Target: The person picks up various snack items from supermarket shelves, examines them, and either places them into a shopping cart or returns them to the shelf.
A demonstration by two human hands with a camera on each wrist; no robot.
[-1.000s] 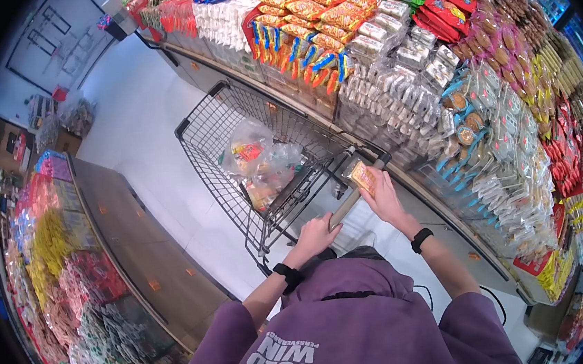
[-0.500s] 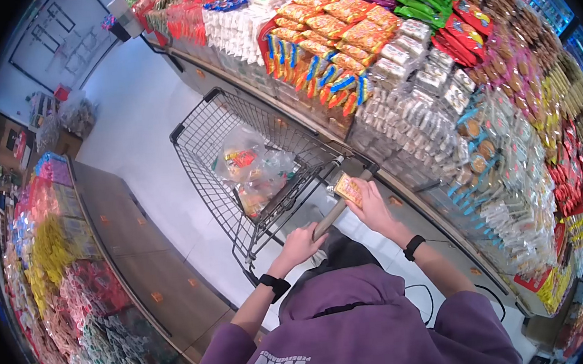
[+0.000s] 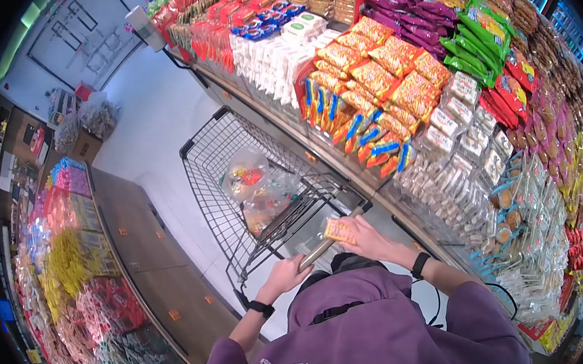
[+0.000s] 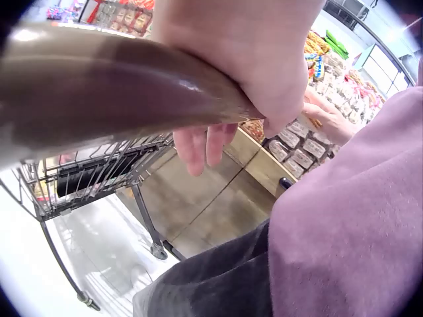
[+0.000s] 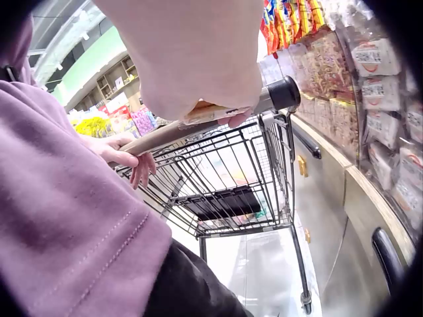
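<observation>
My left hand (image 3: 284, 277) is wrapped over the shopping cart's handle (image 3: 320, 251). In the left wrist view its fingers (image 4: 192, 150) hang below the bar. My right hand (image 3: 373, 241) holds a small orange-and-cream snack packet (image 3: 338, 231) at the right part of the handle. From the right wrist, the packet's wrapper (image 5: 213, 112) shows under the palm, against the bar. The wire cart (image 3: 201, 183) stands ahead of me. Inside lies a clear plastic bag (image 3: 244, 176) with red and orange packages in it.
Along the right runs a long display of packaged snacks, with orange packets (image 3: 372, 74), purple bags (image 3: 404, 6) and green bags (image 3: 474, 48). A lower wooden counter (image 3: 129, 224) heaped with wrapped goods borders the left. The white aisle floor (image 3: 154, 118) stretches ahead between them.
The view has shifted forward along the aisle, and the right-hand display sits lower in it. My right hand has turned the packet sideways over the handle. The left hand stays on the bar.
</observation>
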